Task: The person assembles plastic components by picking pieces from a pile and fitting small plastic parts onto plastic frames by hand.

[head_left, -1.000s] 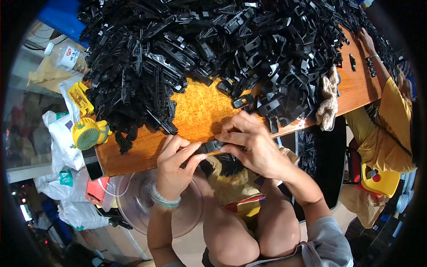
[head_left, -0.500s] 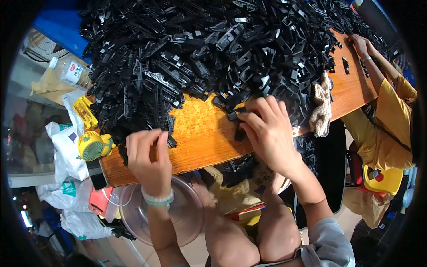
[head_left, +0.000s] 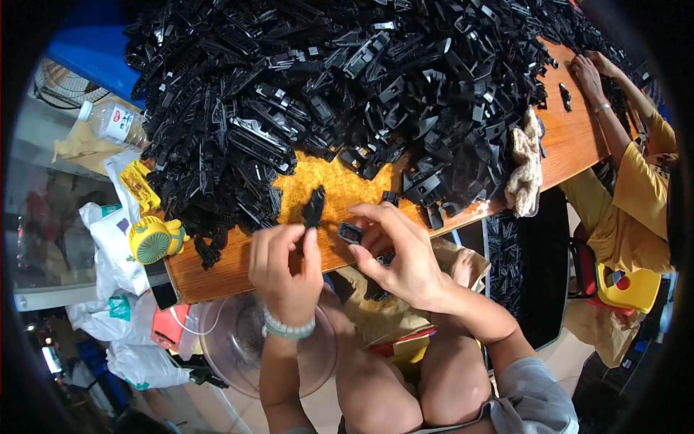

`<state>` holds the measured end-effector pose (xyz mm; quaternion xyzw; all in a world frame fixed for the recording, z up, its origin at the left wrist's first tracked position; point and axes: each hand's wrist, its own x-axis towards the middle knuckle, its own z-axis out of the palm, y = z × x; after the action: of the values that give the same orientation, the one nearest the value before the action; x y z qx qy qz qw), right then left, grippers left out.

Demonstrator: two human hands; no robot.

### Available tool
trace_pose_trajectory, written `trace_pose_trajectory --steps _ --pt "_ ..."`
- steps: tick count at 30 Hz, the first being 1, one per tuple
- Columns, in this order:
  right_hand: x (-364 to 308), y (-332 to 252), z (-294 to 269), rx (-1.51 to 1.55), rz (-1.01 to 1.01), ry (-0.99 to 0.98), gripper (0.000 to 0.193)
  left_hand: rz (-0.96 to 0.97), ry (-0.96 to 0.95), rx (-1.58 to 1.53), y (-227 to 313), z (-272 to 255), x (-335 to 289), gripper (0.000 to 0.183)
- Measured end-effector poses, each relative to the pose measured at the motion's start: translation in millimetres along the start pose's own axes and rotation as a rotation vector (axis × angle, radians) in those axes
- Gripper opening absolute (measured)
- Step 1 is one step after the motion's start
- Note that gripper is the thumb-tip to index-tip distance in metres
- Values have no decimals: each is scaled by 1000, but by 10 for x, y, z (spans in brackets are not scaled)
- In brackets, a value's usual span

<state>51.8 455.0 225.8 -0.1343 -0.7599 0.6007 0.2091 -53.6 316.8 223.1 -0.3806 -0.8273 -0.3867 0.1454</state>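
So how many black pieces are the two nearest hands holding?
2: a long piece in the left hand, a boxy piece in the right hand. Fingers may hide more.

Okay, so we're holding both hands up front, just apart, with the palms facing roughly inward. Our left hand [head_left: 289,267] is pinching, thumb and index fingertips closing in together, and the other fingers are curling alongside; it's looking kinda blurry tbh. Our left forearm [head_left: 280,372] is pointing almost straight ahead, with the wrist [head_left: 293,312] lining up. Our right hand [head_left: 403,264] is making more of a C-shape grip, index finger arching over and thumb pointing left. Our right forearm [head_left: 481,318] is slanting in from the right, elbow bending.
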Motion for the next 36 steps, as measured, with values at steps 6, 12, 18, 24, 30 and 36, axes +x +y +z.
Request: trace_pose_trajectory --steps 6,12,18,24,30,36 --pt "-104 122 106 -157 -117 37 31 -317 -75 -371 -43 -271 -341 15" --pt "-96 215 74 -278 -157 89 30 -912 -43 -878 -324 -867 -1012 16" --pt "-63 142 125 -333 -173 44 30 -1209 6 -686 -924 -950 -2061 18" --pt "-60 170 99 -333 -180 69 29 -822 -84 147 -1369 -766 -2595 26" --pt "-92 49 142 -328 -162 47 30 -773 -513 873 -2138 -812 -2873 26" --pt "-45 226 44 -357 -180 86 30 -1176 -280 136 -1827 -551 -2282 36"
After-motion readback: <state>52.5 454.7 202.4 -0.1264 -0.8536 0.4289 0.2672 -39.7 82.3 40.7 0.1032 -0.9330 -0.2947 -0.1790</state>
